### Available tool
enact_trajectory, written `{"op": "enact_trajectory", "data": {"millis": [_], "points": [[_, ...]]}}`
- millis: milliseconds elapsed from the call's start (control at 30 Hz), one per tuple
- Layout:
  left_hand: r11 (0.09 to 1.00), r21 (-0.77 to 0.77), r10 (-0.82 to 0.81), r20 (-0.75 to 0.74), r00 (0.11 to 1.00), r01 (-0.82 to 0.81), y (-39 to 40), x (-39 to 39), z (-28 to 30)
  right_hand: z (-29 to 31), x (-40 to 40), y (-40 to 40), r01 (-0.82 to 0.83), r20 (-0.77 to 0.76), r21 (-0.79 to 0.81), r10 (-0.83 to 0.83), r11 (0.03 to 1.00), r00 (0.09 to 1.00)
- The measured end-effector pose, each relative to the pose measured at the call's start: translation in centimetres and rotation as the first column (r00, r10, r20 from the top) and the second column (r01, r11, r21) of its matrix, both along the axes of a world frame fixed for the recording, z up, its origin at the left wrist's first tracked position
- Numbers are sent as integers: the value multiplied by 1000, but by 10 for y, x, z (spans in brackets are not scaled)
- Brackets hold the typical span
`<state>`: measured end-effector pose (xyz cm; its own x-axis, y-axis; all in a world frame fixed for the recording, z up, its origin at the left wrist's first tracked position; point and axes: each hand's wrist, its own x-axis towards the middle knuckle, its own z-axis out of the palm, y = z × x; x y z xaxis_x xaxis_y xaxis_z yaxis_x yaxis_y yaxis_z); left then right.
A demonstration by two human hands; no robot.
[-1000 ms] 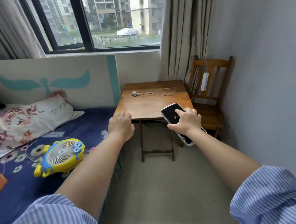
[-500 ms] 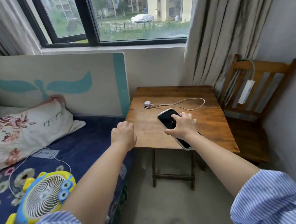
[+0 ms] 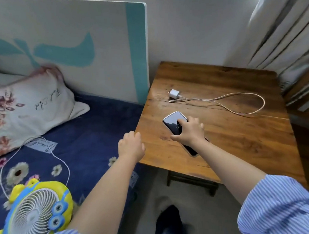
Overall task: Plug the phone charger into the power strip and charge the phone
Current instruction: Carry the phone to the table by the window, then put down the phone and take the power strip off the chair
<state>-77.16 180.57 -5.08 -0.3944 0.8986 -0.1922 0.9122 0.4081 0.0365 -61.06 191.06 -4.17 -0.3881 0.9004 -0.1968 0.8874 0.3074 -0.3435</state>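
Phone (image 3: pixel 172 122): head view, our only one; we have it under our right hand (image 3: pixel 189 132), screen up and lit, low over or on the near-left part of the wooden table (image 3: pixel 241 129); we cannot tell whether it touches the wood.
Right hand: closed over the phone from above, fingers on the far long edge, thumb on the near one.
Left hand (image 3: pixel 132 147): loosely curled, holding nothing, at the table's left edge, above the gap beside the bed (image 3: pixel 90 139).
Charger (image 3: pixel 174 93): white plug block lying on the far-left part of the table, prongs pointing left, apart from the phone.
Cable (image 3: pixel 254 109): runs right from the block in a wide loop and comes back; its free connector lies just near the block.
Power strip: not clear to us here; something pale shows at the right edge by the chair (image 3: pixel 302 93), too cropped to name.
Step in hand, as we judge it: setting the phone down flat.
Doing it well: we would lay it well inside the table edge, charging port turned toward the free connector, then let go gently so it does not slide.
Next, likely: the empty left hand is nearer the block.
Off task: a fan (image 3: pixel 37 218) and pillow (image 3: pixel 23 114) on the bed, left.
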Motion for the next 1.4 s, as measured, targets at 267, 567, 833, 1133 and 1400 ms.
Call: {"op": "enact_trajectory", "data": {"millis": [267,567,833,1133,1400], "points": [[995,-90,43,140,989,-30,43,-40,-67,-72,-46,39,18,72,-52,-14,998,997],[978,-205,31,336,941,41,39,-46,-150,-136,-76,46,-8,57,-53,11,999,998],[961,-261,2,327,945,88,30,-44,-162,-157,-77,42,-46,95,-19,48,999,994],[932,-344,-46,193,980,111,49,-40,-135,-144,-61,45,-116,146,-175,142,978,979],[950,-225,-215,33,976,217,106,8,-68,-87,27,58,-14,110,-164,33,986,993]]}}
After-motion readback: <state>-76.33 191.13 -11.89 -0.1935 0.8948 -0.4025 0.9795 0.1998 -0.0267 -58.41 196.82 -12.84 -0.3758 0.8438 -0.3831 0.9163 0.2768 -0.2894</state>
